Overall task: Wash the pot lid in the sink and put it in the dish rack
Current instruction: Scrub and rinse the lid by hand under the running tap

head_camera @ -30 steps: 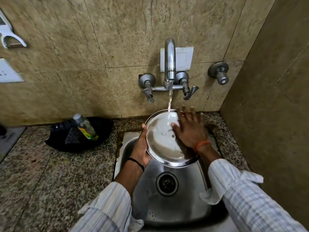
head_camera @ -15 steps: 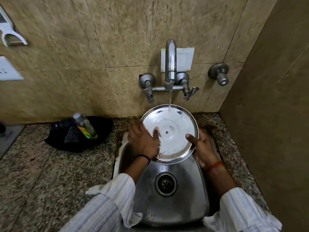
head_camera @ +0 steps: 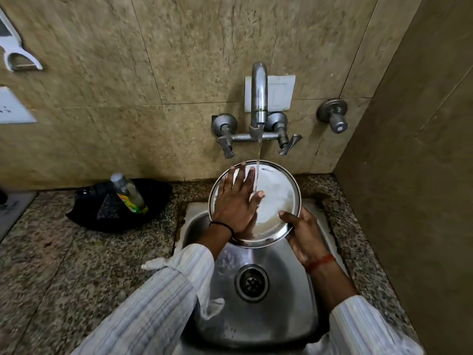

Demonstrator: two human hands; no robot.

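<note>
Since half a second ago, the left hand [head_camera: 236, 201] has slid from the rim onto the lid [head_camera: 275, 198], fingers spread flat. The right hand [head_camera: 303, 233] pinches the near rim, thumb on top; its other fingers are hidden, probably underneath. One lid sits over the sink [head_camera: 258, 319] under the tap [head_camera: 259, 98] stream. One bottle [head_camera: 129, 192] stands on the table [head_camera: 76, 265].

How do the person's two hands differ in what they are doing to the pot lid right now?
The left hand lies flat, fingers spread, on the pot lid's face; the right hand grips its lower rim, thumb over the edge. The left reaches the water stream; the right stays below it. Both touch the lid above the sink.
</note>
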